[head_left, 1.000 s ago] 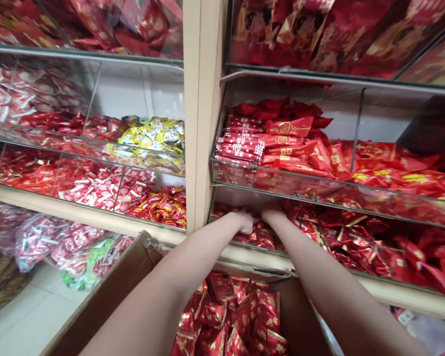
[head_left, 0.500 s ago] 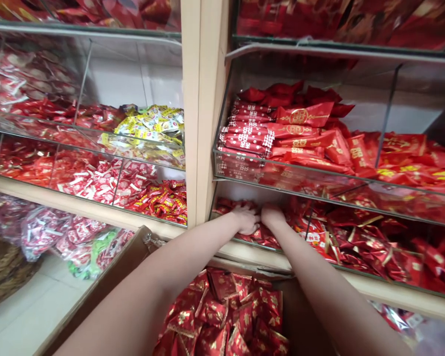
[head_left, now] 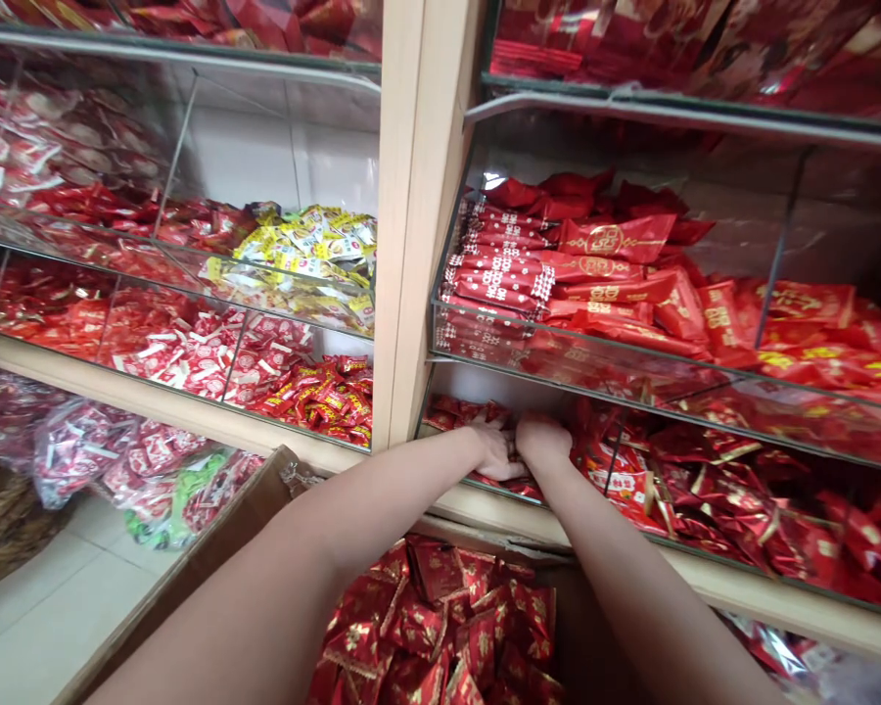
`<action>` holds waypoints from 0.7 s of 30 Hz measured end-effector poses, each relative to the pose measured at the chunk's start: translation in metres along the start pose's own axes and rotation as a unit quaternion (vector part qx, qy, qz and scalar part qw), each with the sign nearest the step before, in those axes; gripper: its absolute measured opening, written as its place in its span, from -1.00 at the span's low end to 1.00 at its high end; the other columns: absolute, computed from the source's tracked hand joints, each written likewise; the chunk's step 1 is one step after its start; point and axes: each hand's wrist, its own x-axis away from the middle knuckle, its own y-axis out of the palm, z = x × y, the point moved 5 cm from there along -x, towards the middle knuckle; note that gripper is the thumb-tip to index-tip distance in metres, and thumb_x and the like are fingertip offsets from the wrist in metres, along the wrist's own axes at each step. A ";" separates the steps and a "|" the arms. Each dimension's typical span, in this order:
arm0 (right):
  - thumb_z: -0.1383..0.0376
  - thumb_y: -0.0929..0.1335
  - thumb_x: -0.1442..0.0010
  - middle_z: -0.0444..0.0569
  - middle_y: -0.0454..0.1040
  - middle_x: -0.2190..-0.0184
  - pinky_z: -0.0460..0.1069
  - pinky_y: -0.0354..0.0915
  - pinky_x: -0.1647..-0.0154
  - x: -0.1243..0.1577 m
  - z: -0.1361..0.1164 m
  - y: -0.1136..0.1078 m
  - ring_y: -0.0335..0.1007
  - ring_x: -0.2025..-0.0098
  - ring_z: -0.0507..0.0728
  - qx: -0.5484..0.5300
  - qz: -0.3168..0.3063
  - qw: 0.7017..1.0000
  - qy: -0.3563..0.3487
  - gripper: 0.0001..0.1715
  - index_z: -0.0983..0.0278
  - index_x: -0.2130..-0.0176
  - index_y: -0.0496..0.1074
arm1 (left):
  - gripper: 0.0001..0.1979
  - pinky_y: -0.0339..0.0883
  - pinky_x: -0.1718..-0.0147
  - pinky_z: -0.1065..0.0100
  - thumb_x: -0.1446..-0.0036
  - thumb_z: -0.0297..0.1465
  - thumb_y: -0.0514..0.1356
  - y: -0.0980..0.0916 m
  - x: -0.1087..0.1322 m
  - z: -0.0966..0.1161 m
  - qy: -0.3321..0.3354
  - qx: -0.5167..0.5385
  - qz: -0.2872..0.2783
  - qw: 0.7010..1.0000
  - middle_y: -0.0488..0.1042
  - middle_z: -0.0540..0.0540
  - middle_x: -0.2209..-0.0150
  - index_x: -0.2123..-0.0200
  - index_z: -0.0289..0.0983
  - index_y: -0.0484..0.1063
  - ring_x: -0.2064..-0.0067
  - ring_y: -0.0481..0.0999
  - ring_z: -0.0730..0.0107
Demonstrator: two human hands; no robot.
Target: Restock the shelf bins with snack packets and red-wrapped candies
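Both arms reach into a low shelf compartment behind a glass front. My left hand (head_left: 496, 448) lies over small red packets (head_left: 459, 409) there, its fingers spread and apart. Right beside it, almost touching, my right hand (head_left: 541, 441) bends down into the same compartment. Its fingers are hidden behind the back of the hand, so what it may hold does not show. Below my forearms, a cardboard box (head_left: 212, 548) stands against the shelf, with many red packets printed in gold (head_left: 440, 627) heaped inside it.
A wooden upright (head_left: 403, 245) divides the shelves. Above my hands, a glass-fronted shelf holds larger red packets (head_left: 617, 240). To the left are bins of yellow-and-white packets (head_left: 312, 245) and red-and-white sweets (head_left: 183, 357). Plastic bags of sweets (head_left: 88, 446) lie beneath, over a tiled floor (head_left: 36, 587).
My view has shifted slightly. Both hands stay in the same compartment; my left hand has turned a little, its fingers spread wider.
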 end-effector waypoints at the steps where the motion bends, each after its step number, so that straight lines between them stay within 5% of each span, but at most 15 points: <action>1: 0.44 0.14 -0.14 0.24 0.46 0.35 0.02 0.33 0.38 0.001 0.001 -0.001 0.43 0.27 0.21 -0.001 -0.001 1.000 0.002 -0.66 0.40 0.25 0.44 | -0.38 -0.44 -0.11 -0.05 0.01 -0.07 -0.09 0.000 0.000 0.000 -0.003 0.000 0.000 1.000 -0.03 -0.02 -0.20 -0.13 -0.14 0.05 -0.22 -0.26 0.11; 7: 0.43 0.13 -0.15 0.23 0.45 0.29 0.01 0.33 0.33 0.001 0.004 0.000 0.42 0.24 0.19 -0.016 -0.022 1.000 0.012 -0.65 0.39 0.21 0.42 | -0.34 -0.41 -0.11 -0.03 0.00 -0.01 -0.15 -0.003 0.001 0.000 -0.011 -0.002 0.023 1.000 -0.01 -0.05 -0.19 -0.14 -0.17 0.03 -0.22 -0.21 0.11; 14: 0.44 0.10 -0.16 0.22 0.44 0.26 -0.02 0.32 0.31 -0.003 0.007 0.001 0.40 0.20 0.17 -0.032 -0.039 0.998 0.034 -0.61 0.39 0.18 0.41 | -0.46 -0.32 -0.11 0.01 0.03 -0.08 -0.06 -0.009 -0.014 -0.001 -0.019 -0.051 0.032 0.998 0.22 -0.14 -0.08 0.01 -0.20 0.29 -0.16 -0.02 0.08; 21: 0.40 0.10 -0.17 0.21 0.44 0.24 -0.06 0.32 0.32 -0.009 0.008 0.006 0.41 0.20 0.13 -0.027 -0.070 0.997 0.027 -0.61 0.35 0.15 0.41 | -0.43 -0.35 -0.11 -0.03 0.05 -0.13 0.02 -0.003 -0.018 -0.001 -0.030 0.017 0.023 0.999 0.04 -0.05 -0.17 -0.08 -0.08 0.13 -0.22 -0.19 0.13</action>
